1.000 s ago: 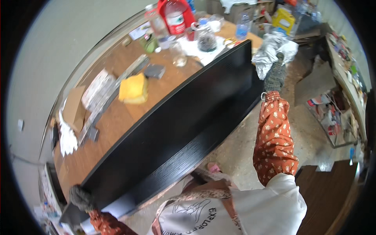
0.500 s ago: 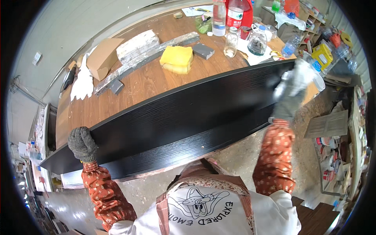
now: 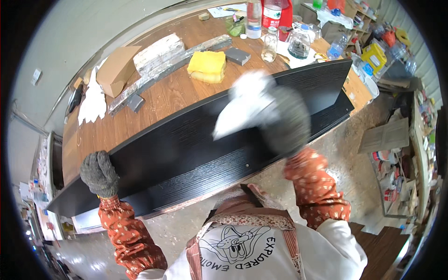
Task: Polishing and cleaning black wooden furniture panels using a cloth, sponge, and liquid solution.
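A long black board (image 3: pixel 175 133) with wood grain stands on its edge, slanting from the lower left to the upper right. A second black board surface (image 3: pixel 200 175) lies along its near side. My left hand (image 3: pixel 99 173), in a grey knitted glove, is closed over the upright board's top edge near its left end. My right hand (image 3: pixel 288 119), also gloved in grey, is smeared by motion in front of the board's right half. It holds a crumpled white cloth (image 3: pixel 247 100) against or close to the board; exact contact cannot be told.
Behind the board, the wooden tabletop (image 3: pixel 163 98) bears a yellow sponge-like pad (image 3: pixel 206 66), a grey block (image 3: pixel 238 56), a white-smeared block (image 3: pixel 159 54), a long stained strip (image 3: pixel 186 57) and folded cardboard (image 3: pixel 116 72). A glass bottle (image 3: pixel 269 45) and a jar (image 3: pixel 298 45) stand far right.
My right hand has swept leftward with the white cloth, from the board's right end toward its middle. My left hand keeps its hold on the top edge. The view has shifted slightly.
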{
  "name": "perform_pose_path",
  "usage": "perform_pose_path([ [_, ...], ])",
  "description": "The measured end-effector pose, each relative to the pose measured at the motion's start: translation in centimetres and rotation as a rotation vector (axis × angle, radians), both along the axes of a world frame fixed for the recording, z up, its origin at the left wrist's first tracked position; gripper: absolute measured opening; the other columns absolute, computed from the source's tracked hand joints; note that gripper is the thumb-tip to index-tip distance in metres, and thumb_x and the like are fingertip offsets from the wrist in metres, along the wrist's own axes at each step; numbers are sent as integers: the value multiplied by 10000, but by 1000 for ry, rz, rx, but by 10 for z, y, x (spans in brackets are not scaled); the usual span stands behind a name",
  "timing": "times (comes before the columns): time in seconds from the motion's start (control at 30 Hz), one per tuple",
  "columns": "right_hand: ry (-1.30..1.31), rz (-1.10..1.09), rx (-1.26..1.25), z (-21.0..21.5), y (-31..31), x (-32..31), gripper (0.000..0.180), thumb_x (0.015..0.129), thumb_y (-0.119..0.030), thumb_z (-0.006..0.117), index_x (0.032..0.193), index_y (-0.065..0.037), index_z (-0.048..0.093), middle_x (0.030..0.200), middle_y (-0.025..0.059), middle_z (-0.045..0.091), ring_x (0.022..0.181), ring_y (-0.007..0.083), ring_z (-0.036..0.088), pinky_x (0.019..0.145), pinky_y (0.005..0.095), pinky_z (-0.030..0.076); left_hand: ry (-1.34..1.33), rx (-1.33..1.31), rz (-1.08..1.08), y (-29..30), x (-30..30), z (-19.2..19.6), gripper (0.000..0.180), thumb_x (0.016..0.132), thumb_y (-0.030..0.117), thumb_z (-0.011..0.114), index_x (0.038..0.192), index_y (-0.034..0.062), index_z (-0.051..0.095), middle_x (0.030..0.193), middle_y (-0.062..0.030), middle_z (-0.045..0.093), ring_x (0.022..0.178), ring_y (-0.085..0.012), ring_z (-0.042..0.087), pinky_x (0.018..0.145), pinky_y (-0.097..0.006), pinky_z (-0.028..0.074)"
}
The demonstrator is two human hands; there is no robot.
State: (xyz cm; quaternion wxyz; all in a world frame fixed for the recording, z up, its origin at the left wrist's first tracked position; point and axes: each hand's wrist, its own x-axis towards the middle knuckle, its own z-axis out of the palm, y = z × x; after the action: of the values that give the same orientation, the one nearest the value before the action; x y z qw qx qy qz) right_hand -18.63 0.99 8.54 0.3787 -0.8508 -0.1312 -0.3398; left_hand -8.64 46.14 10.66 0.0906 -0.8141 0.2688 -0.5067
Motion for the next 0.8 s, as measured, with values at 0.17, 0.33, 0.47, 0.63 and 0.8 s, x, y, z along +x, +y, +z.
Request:
perform_pose_path([
  [0.17,-172,-476,145,21,19,-11,675,691,-157,816,1243,23,472,1159,156,544,1054,249,576,889,345,507,86,-29,21,1,4,-5,129,880,169,572,898,64,643,876,-120,630,841,-332,595,767,-449,457],
  [0.33,-43,-366,249,18,30,-4,772,657,-200,845,1269,32,436,1093,127,565,984,203,581,844,329,519,155,-49,24,2,1,-4,134,884,173,578,888,56,645,873,-122,632,836,-334,597,757,-448,460],
  [0.47,22,-144,615,8,16,10,470,817,-205,688,1190,4,493,929,92,611,760,160,594,690,268,518,287,-207,25,-2,0,0,150,891,176,578,902,39,639,868,-138,633,801,-350,594,725,-447,462],
  [0.63,147,-312,750,3,27,23,187,934,-182,503,1048,-40,543,827,60,599,641,136,566,558,225,490,99,-88,-60,-3,6,-2,158,893,179,578,892,31,635,830,-146,630,757,-358,584,692,-451,453],
  [0.8,-171,-419,282,-3,63,13,290,852,-206,631,1061,-34,525,837,51,603,797,156,615,714,304,530,47,-74,-111,-10,2,2,164,892,179,577,860,29,635,801,-139,632,751,-352,585,680,-442,450],
])
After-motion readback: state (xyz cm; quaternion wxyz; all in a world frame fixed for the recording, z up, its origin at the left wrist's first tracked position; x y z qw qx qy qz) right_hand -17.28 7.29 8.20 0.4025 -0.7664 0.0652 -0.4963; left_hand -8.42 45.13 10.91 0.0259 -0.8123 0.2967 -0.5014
